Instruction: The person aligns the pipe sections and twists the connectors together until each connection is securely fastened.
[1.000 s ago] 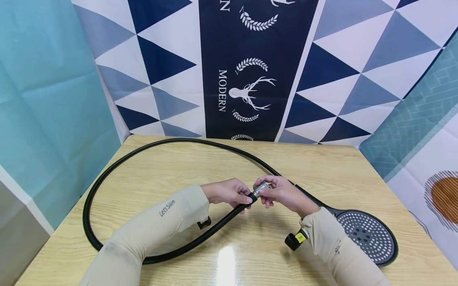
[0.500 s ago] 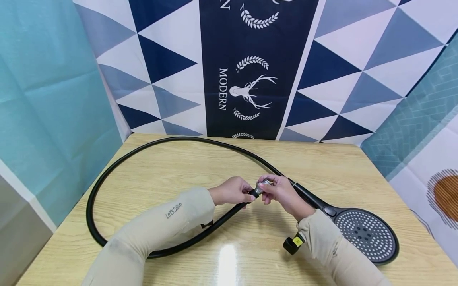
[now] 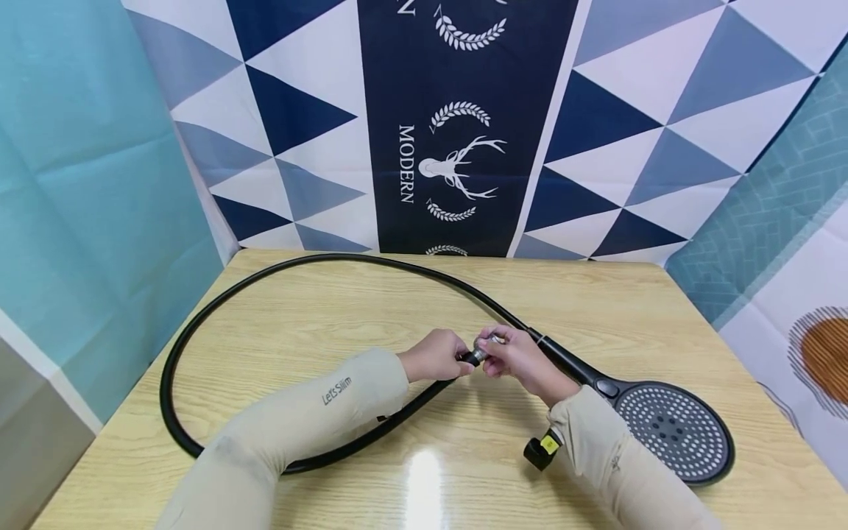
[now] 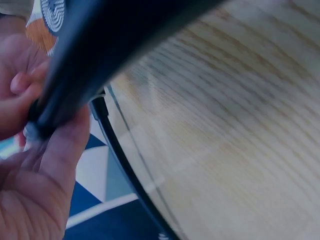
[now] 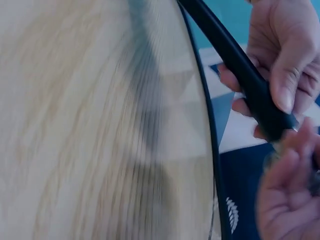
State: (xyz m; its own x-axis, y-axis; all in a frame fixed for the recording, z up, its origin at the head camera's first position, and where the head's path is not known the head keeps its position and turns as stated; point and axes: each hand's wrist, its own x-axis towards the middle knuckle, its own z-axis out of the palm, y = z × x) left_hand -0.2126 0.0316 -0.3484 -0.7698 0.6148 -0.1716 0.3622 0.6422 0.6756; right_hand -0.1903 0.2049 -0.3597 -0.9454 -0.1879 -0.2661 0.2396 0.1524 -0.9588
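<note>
Near the middle of the table in the head view, my left hand (image 3: 433, 355) grips the end of a black shower hose (image 3: 344, 257). At that end sits a silver metal fitting (image 3: 480, 349), which the thumb and fingers of my right hand (image 3: 520, 359) pinch. Fingers hide part of the fitting. In the right wrist view the hose end (image 5: 230, 55) lies between the left thumb and fingers, with the right fingers up against its tip. The hose's other end meets a dark grey shower head (image 3: 676, 434), lying face up beyond my right forearm.
The hose loops widely over the left of the wooden table (image 3: 298, 316). A patterned cloth (image 3: 318, 132) hangs behind the table's far edge, and a teal cloth (image 3: 99, 184) hangs at the left. A black wrist camera (image 3: 539, 454) hangs below my right sleeve.
My left hand has shifted slightly right along with the hose end. The right fingers have changed position a little on the fitting. The near part of the hose loop has moved slightly.
</note>
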